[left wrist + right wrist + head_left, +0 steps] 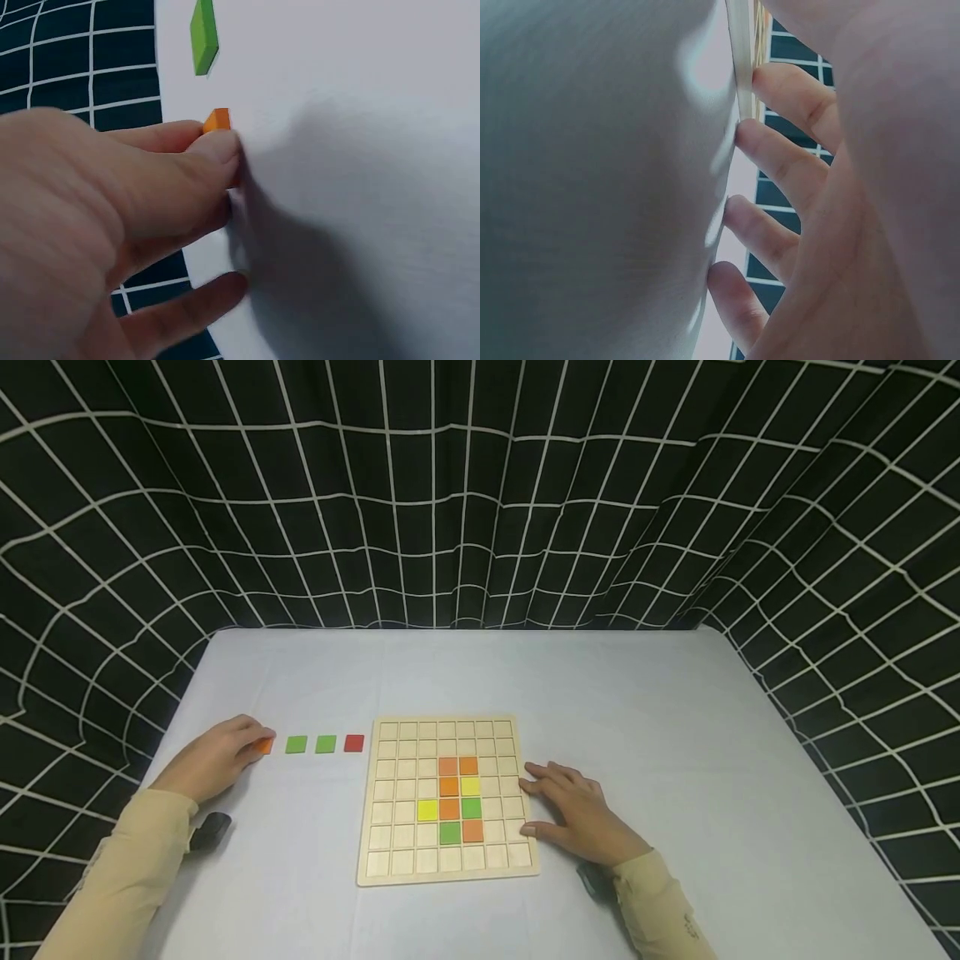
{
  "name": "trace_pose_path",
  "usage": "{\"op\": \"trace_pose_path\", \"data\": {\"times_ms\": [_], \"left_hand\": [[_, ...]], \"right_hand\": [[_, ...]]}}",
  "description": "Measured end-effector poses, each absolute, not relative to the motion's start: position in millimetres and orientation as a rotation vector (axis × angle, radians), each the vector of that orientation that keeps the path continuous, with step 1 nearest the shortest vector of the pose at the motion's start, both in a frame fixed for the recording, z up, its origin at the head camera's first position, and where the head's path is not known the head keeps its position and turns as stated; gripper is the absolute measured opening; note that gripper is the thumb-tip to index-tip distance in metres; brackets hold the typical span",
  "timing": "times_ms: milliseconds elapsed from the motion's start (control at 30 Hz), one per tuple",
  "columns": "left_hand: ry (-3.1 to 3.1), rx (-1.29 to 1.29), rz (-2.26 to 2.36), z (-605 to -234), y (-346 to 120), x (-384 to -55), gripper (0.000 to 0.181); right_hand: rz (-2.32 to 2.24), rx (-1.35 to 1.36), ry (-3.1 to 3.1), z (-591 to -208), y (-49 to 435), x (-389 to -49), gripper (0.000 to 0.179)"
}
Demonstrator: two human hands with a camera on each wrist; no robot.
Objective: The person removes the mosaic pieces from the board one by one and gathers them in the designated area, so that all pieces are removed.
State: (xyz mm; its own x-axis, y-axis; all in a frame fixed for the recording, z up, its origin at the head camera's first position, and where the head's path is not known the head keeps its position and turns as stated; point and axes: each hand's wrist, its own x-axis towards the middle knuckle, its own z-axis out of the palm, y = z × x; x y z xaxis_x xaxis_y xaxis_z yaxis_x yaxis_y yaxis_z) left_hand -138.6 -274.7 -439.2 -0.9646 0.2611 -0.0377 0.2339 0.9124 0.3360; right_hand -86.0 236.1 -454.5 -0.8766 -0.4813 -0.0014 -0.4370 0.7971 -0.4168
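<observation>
My left hand (220, 758) pinches an orange square tile (217, 120) between thumb and fingers at the left of the table. To its right, two green tiles (296, 744) and one red tile (354, 743) lie in a row. A wooden grid board (397, 860) sits in the middle, with several orange, yellow and green tiles (448, 787) in its central cells. My right hand (581, 817) rests at the board's right edge, its fingers spread and relaxed. In the right wrist view, fingertips (769, 79) touch the board's side (741, 60).
A white cloth covers the table (637, 710). Black curtains (465, 493) with a white grid surround it at the back and sides. Dark wrist devices (210, 832) show under both forearms.
</observation>
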Motion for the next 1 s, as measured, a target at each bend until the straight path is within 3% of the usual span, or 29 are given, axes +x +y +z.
{"op": "trace_pose_path", "data": {"times_ms": [167,333,633,1000], "left_hand": [[2.989,0.341,0.47,-429.2,-268.8,-136.1,0.044],[3.037,0.418,0.49,-414.2,-247.8,-132.1,0.038],[3.119,0.754,0.615,-403.9,-188.6,-125.7,0.023],[2.952,1.36,0.702,-430.2,-114.1,-102.6,0.016]], "right_hand": [[-0.63,-0.738,2.872,-454.5,235.7,-86.1,0.061],[-0.626,-0.756,2.872,-454.4,236.1,-87.5,0.062],[-0.612,-0.772,2.88,-454.5,235.0,-89.2,0.062],[-0.631,-0.746,2.874,-456.0,237.9,-86.6,0.062]]}}
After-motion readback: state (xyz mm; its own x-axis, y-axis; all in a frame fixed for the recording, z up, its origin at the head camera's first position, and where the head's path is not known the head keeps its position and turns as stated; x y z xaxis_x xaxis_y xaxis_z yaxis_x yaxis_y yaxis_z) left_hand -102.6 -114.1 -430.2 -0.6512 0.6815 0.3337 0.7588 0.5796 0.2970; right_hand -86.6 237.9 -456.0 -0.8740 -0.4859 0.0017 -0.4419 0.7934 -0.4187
